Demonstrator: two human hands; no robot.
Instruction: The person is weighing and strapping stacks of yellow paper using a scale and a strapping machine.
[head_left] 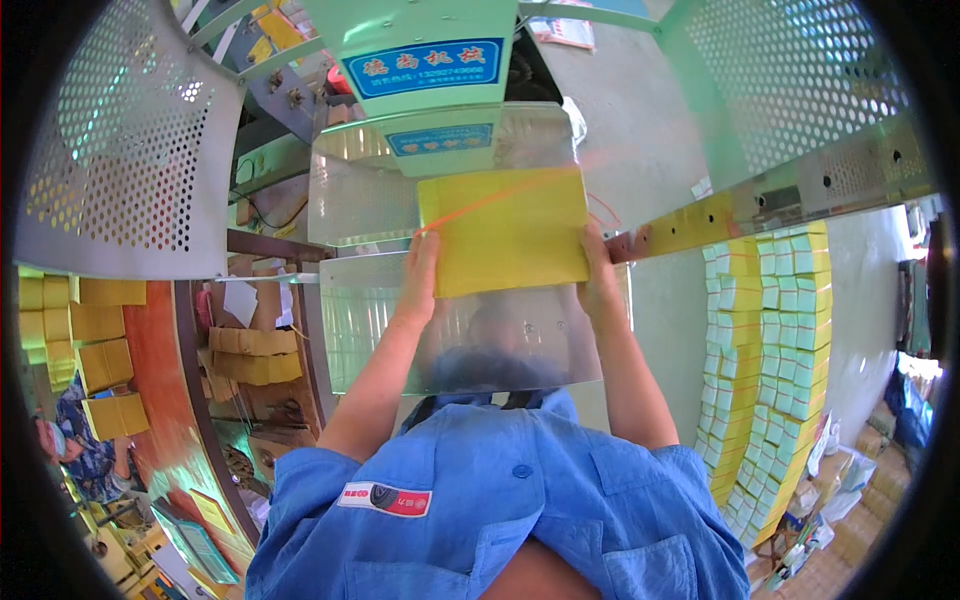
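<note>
A yellow rectangular bundle [505,240], like a wrapped stack of paper, lies over the shiny metal table of a machine [470,340]. My left hand [421,280] grips its left edge, and my right hand [600,275] closes on the right edge. A thin orange-red strand [500,198] slants across the bundle's upper part, blurred toward the right. The underside of the bundle is hidden.
Perforated guard panels [150,150] [800,80] flank the light green machine body [425,30]. A metal bar [770,195] juts in at right. Tall rows of yellow-and-white bundles [765,370] stand on the right; a reddish table [160,400] is at left, with another person [75,445] beyond.
</note>
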